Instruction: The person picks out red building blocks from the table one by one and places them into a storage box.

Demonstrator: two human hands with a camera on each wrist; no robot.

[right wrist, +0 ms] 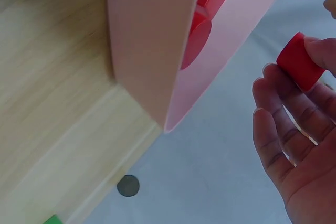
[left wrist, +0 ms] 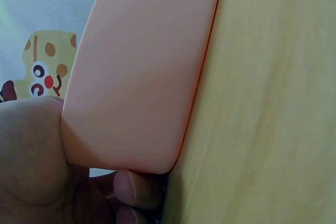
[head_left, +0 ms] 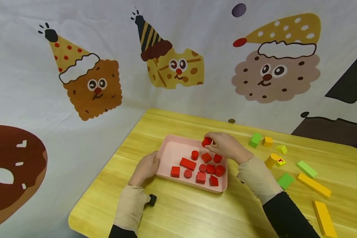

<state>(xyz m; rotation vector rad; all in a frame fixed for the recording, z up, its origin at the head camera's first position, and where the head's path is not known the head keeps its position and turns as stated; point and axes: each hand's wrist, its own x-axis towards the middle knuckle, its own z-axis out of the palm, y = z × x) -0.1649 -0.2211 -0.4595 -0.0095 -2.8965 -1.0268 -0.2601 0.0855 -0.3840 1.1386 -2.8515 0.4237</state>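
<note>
A pink tray [head_left: 172, 150] lies on the table, holding several red blocks, among them a long flat block [head_left: 188, 164], a short cylinder [head_left: 194, 155] and a cube [head_left: 175, 171]. My left hand [head_left: 145, 168] grips the tray's left end. In the left wrist view its curled fingertips [left wrist: 134, 186] are at the bottom corner of the tray wall [left wrist: 136, 77]. Above the far right part of the tray, my right hand [head_left: 227, 145] pinches a red cylinder block [right wrist: 301, 62] between thumb and fingertips; the other fingers are spread in the right wrist view.
To the right on the wooden table [head_left: 107, 201] lie green blocks, such as one cuboid [head_left: 255, 140], and yellow ones, including a cylinder [head_left: 272, 160] and a long bar [head_left: 314, 185]. A cloth [head_left: 214, 109] with cartoon figures hangs behind the table.
</note>
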